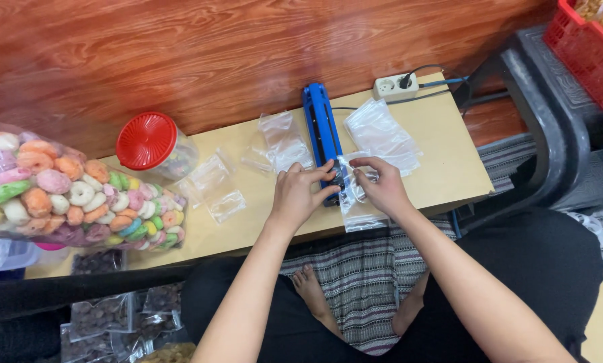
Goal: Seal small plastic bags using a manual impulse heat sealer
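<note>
On the low table point(442, 176), blue sealer point(321, 134), empty bags point(215, 185), both hands point(338, 191) pinching a clear bag point(356, 202).

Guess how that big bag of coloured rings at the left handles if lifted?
The big bag of coloured rings likely sags: thin clear film, loose contents. Probably light for its bulk, since the rings look puffed. It bulges past the low table edge, so a push might slide it off.

light: even, fairly bright, falling from above | glare: sheen streaking the wooden wall point(247, 54), clear bags point(382, 134) glinting | shadows: soft, gathering under the table point(442, 168) | focus: sharp centrally, edges bending and softening slightly
</note>
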